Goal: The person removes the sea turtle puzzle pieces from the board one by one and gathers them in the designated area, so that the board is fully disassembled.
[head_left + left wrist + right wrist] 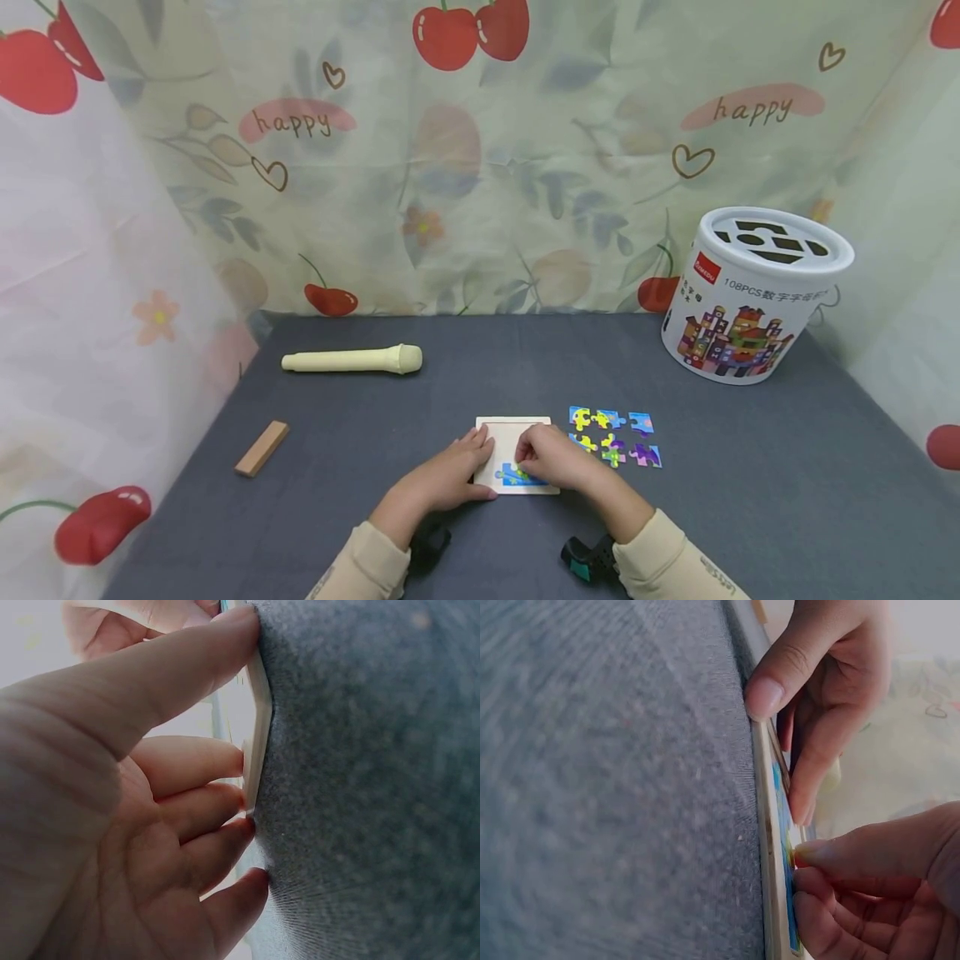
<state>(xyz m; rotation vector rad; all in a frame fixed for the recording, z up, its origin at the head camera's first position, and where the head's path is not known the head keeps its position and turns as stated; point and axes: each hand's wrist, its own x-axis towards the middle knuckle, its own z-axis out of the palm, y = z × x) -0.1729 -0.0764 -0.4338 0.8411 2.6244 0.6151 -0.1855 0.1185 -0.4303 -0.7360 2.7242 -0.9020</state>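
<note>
A pale wooden puzzle board [502, 432] lies in front of me, with joined blue puzzle pieces [510, 476] along its near edge. My left hand [453, 473] rests at the board's left side, fingers stretched over that side and thumb at the near edge. In the left wrist view its fingertips [232, 759] touch the board's rim [259, 727]. My right hand [558, 457] is over the board's right half, its thumb and fingers pinching a small yellow-green puzzle piece [796, 856] right at the joined pieces. The fingers hide most of that piece.
Several loose puzzle pieces [643, 422] lie right of the board. A cream toy microphone [345, 360] lies at the back left, a wooden block [262, 448] at the left. A white bucket [753, 300] with a slotted lid stands back right, before a printed curtain [525, 200].
</note>
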